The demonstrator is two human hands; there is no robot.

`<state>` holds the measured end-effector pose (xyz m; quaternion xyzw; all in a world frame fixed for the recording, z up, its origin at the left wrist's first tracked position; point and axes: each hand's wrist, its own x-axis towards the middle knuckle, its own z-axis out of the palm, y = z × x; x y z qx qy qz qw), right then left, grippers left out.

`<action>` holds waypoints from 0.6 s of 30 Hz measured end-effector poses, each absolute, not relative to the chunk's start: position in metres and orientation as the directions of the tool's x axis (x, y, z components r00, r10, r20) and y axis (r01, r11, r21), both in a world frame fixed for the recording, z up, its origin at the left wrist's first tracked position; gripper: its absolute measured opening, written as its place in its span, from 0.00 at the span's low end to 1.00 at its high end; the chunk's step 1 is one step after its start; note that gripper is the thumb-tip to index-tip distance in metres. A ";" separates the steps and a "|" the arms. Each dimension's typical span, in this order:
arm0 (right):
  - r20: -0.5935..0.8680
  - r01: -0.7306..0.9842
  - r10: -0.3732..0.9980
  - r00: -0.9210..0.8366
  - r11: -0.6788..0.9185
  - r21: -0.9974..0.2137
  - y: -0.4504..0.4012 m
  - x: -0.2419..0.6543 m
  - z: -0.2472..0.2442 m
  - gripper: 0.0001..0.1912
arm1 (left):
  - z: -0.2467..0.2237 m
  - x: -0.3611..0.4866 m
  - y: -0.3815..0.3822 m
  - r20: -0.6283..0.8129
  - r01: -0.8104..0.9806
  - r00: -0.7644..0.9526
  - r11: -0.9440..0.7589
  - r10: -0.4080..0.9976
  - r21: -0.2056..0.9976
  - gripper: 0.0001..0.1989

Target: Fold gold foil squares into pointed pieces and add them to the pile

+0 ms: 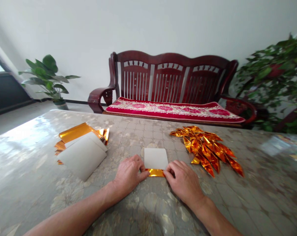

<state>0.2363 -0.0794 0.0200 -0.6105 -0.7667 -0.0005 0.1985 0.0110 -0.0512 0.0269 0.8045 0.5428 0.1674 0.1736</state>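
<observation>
In front of me a sheet of gold foil paper (pixel 156 158) lies with its white back up. Its near edge is folded over into a narrow shiny gold strip. My left hand (pixel 131 170) pinches the left end of that strip between thumb and fingers. At the right end, my right hand (pixel 182 178) grips the strip in the same way, fingers curled. Off to the left is a loose stack of gold foil paper (pixel 83 154), some sheets white side up. To the right sits a pile of folded gold foil pieces (pixel 207 147) with pointed ends.
A patterned, glossy cover lies over the table (pixel 128 137). Clear plastic bags (pixel 276 145) rest near its right edge. Beyond the table stand a dark red wooden bench (pixel 174 62) with a floral cushion (pixel 173 109), a potted plant (pixel 48 75) and leafy greenery (pixel 278 72).
</observation>
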 end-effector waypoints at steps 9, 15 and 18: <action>0.304 0.933 0.932 -0.199 0.275 -0.233 -0.082 0.237 0.019 0.08 | 0.031 0.011 -0.052 0.065 0.796 0.357 -0.340 0.932 0.500 0.08; 0.323 0.937 0.922 -0.213 0.286 -0.200 -0.084 0.237 0.019 0.08 | 0.033 0.013 -0.053 0.050 0.813 0.346 -0.326 0.937 0.483 0.09; 0.322 0.941 0.920 -0.222 0.289 -0.179 -0.084 0.238 0.019 0.08 | 0.033 0.013 -0.052 0.049 0.813 0.349 -0.328 0.936 0.482 0.10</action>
